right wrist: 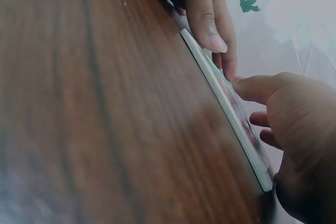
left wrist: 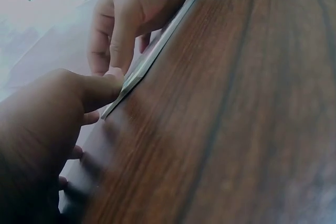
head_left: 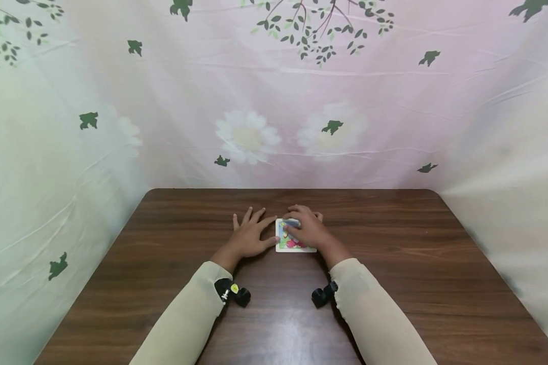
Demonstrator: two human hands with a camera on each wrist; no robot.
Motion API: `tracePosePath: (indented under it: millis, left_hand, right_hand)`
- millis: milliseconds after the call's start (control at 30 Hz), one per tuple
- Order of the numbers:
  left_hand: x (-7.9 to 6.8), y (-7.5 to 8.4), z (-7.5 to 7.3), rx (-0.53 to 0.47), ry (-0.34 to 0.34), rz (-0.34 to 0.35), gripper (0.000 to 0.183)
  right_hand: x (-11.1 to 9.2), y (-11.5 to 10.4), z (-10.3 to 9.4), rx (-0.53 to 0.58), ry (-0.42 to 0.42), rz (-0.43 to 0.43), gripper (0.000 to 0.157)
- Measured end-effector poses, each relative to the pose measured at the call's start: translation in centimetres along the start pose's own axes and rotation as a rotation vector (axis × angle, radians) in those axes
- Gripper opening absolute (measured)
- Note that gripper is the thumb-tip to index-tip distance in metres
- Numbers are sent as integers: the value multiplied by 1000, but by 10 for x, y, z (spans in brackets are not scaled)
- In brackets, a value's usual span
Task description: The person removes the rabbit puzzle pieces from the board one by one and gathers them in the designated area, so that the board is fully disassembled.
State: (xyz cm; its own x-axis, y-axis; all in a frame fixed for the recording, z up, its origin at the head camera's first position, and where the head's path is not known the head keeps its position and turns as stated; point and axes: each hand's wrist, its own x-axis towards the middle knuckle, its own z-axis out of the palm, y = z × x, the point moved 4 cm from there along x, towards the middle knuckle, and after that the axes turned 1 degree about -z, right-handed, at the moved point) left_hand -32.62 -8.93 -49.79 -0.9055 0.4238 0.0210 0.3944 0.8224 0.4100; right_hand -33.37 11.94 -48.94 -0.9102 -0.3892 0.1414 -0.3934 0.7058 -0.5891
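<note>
A flat, nearly square picture board (head_left: pixel 283 245) with a white border and a colourful print lies on the table. In the right wrist view the board (right wrist: pixel 252 153) shows a pale, thick edge. My left hand (head_left: pixel 248 237) is spread flat at the board's left side, thumb and index fingertips right at its edge. My right hand (head_left: pixel 308 228) lies over the right part of the board, its thumb on the printed face and its other fingers reaching past the far edge. Much of the picture is hidden under this hand.
The brown wooden table (head_left: pixel 173 284) has rounded far corners. A pale cloth backdrop (head_left: pixel 274 91) with leaves, flowers and green bird shapes hangs behind it and along both sides. Each wrist bears a small black camera (head_left: pixel 242 296) close above the tabletop.
</note>
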Motion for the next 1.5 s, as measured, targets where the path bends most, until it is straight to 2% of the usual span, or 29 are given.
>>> tracePosePath:
  millis: [167,400,667,967,1200,1500]
  left_hand:
    - [0,0,-1,0,-11,4,73]
    - [1,0,-4,14,-27,1,73]
    - [2,-2,0,19,-37,1,74]
    - [2,-1,1,22,-27,-1,74]
    - [1,0,0,20,-34,-6,74]
    - [-2,2,-1,8,-35,-12,73]
  right_hand:
    - [1,-1,1,-9,-40,12,31]
    - [2,-2,1,-13,-37,9,27]
    - [1,-1,3,-5,-50,15,27]
    - [1,-9,5,-18,-35,62,26]
    - [1,-7,7,-6,-34,86,23]
    - [0,-7,5,20,-17,81,26]
